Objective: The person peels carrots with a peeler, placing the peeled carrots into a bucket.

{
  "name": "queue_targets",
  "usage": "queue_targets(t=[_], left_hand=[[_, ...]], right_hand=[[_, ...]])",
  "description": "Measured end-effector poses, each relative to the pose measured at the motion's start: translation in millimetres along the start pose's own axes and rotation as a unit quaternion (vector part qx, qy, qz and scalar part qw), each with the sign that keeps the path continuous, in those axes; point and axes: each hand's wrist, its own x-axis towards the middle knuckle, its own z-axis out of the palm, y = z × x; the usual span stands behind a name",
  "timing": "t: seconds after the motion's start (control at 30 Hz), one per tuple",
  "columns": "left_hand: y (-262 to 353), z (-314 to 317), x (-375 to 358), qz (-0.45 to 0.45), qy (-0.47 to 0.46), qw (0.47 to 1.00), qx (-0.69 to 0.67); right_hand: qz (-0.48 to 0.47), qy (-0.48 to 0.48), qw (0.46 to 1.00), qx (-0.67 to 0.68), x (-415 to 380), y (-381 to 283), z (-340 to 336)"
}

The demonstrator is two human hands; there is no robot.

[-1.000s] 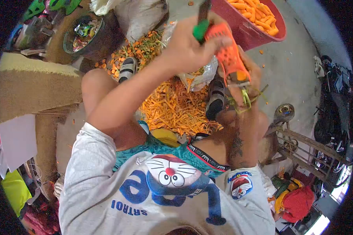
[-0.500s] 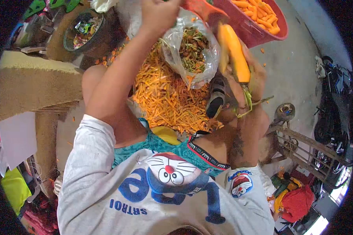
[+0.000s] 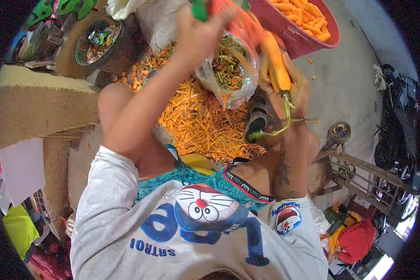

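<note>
My right hand (image 3: 297, 86) is wrapped round a carrot (image 3: 276, 60), whose green stalk (image 3: 287, 109) hangs toward me. Another orange piece, partly hidden, lies along the carrot's left side. My left hand (image 3: 203, 35), smeared by motion, is closed on a red-and-green tool (image 3: 235, 21) that is too blurred to name. The tool reaches across toward the carrot's far end. Beneath my hands a clear plastic bag (image 3: 247, 91) holds green and brown scraps. A wide heap of orange peelings (image 3: 205, 123) covers the floor between my legs.
A red tub (image 3: 329, 42) full of carrots (image 3: 308, 16) stands at the far right. A dark bin (image 3: 81, 53) with litter is at the far left, near a pale sack (image 3: 158, 23). A wooden rack (image 3: 364, 175) stands on the right, beside red cloth (image 3: 357, 240).
My left hand and the red-and-green tool have come down and to the right, closer to the carrot. The carrot has tilted slightly, and its stalk has swung left.
</note>
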Motion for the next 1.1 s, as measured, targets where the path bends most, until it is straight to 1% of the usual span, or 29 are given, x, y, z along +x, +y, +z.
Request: queue_targets(t=[0.03,0.07,0.13,0.17,0.23,0.27,0.3,0.33,0.37,0.4,0.43,0.47,0.5,0.53,0.57,0.6,0.63,0.7,0.73,0.77,0.83,0.87,0.9,0.93,0.97,1.0,1.03,1.07,1.1], left_hand=[[1.8,8.8,-12.8,0.011,-0.035,0.999,0.022],[6.1,14.0,-17.0,0.009,-0.034,0.999,0.02],[13.4,18.7,-22.8,0.106,-0.072,0.991,0.026],[14.4,13.6,-14.4,0.1,-0.07,0.992,0.027],[10.5,-8.1,19.7,0.049,0.03,0.996,-0.07],[4.7,-19.3,25.3,0.053,0.03,0.996,-0.068],[-1.8,-29.7,28.5,0.043,0.049,0.997,-0.047],[1.5,-32.2,30.6,0.032,0.068,0.997,-0.027],[2.6,-29.2,28.3,0.037,0.065,0.997,-0.028],[2.3,-24.4,21.2,0.04,0.056,0.997,0.025],[2.3,-19.6,16.0,0.041,0.047,0.995,0.077],[-11.3,-22.4,18.8,0.144,0.049,0.962,0.225],[-18.0,-24.0,16.1,0.144,0.048,0.963,0.223],[-13.6,-24.4,11.5,0.104,-0.076,0.938,0.321],[-3.6,-24.5,7.1,0.063,-0.198,0.888,0.411],[6.9,-21.9,0.2,-0.035,-0.273,0.876,0.396],[9.8,-18.7,-5.0,-0.036,-0.271,0.876,0.397],[12.7,-11.9,-15.0,-0.025,-0.294,0.878,0.377],[23.7,-7.9,-16.9,-0.016,-0.297,0.89,0.345],[22.8,-5.7,-17.2,-0.017,-0.299,0.89,0.345],[22.0,-4.1,-19.5,-0.03,-0.331,0.889,0.316],[11.1,-7.8,-19.3,-0.032,-0.329,0.889,0.316],[-9.4,-15.4,-13.6,-0.072,-0.377,0.83,0.405],[-11.4,-20.7,-6.9,-0.111,-0.418,0.759,0.487],[-12.9,-25.7,-6.4,-0.11,-0.412,0.761,0.489],[-14.7,-30.4,-7.7,-0.108,-0.383,0.79,0.467],[-13.5,-33.3,-8.1,-0.104,-0.358,0.815,0.443],[-14.2,-37.1,-6.3,-0.1,-0.365,0.813,0.443],[-16.2,-40.6,-2.9,-0.116,-0.346,0.812,0.456]], right_hand=[[-0.021,0.109,0.994,-0.02,-0.3,2.7,2.6],[-0.019,0.111,0.993,-0.022,0.3,1.3,20.2],[-0.024,0.189,0.982,-0.004,0.0,-3.4,51.2],[-0.018,0.192,0.981,-0.004,-4.2,-1.3,42.8],[0.02,0.048,0.999,0.007,-11.6,-1.0,14.5],[0.034,-0.03,0.998,0.036,-7.7,-0.8,10.3],[0.029,-0.033,0.998,0.036,-7.4,-1.0,9.6],[0.009,-0.003,1.0,-0.01,-7.2,-1.8,13.0],[-0.011,0.028,0.998,-0.056,-6.9,-3.3,14.7],[-0.015,0.029,0.998,-0.058,-6.1,-6.0,13.2],[-0.033,0.098,0.99,-0.096,-5.5,-9.3,10.0],[-0.048,0.169,0.975,-0.134,-5.8,-11.2,7.4],[-0.049,0.171,0.975,-0.134,-6.7,-11.0,5.9],[-0.077,0.189,0.954,-0.221,-7.2,-9.7,4.8],[-0.105,0.205,0.924,-0.306,-6.5,-8.1,4.1],[-0.106,0.204,0.924,-0.306,-6.0,-5.9,3.7],[-0.128,0.196,0.898,-0.372,-6.9,-2.7,3.3],[-0.165,0.179,0.833,-0.496,-10.8,4.3,4.2],[-0.177,0.177,0.814,-0.524,-12.2,7.0,10.5],[-0.176,0.178,0.815,-0.523,-11.5,5.7,13.2],[-0.302,0.039,0.725,-0.618,-11.7,2.1,17.1],[-0.314,0.018,0.699,-0.642,-11.1,1.2,12.8],[-0.317,0.014,0.698,-0.642,-12.9,5.0,12.6],[-0.289,0.06,0.748,-0.594,-16.4,8.5,12.2],[-0.257,0.105,0.794,-0.541,-17.0,8.7,11.1],[-0.259,0.106,0.794,-0.54,-13.2,6.6,9.2],[-0.281,0.133,0.878,-0.364,-10.0,4.6,4.6],[-0.294,0.155,0.927,-0.174,-10.9,1.7,-0.1],[-0.298,0.159,0.925,-0.174,-16.7,-7.7,-6.6]])
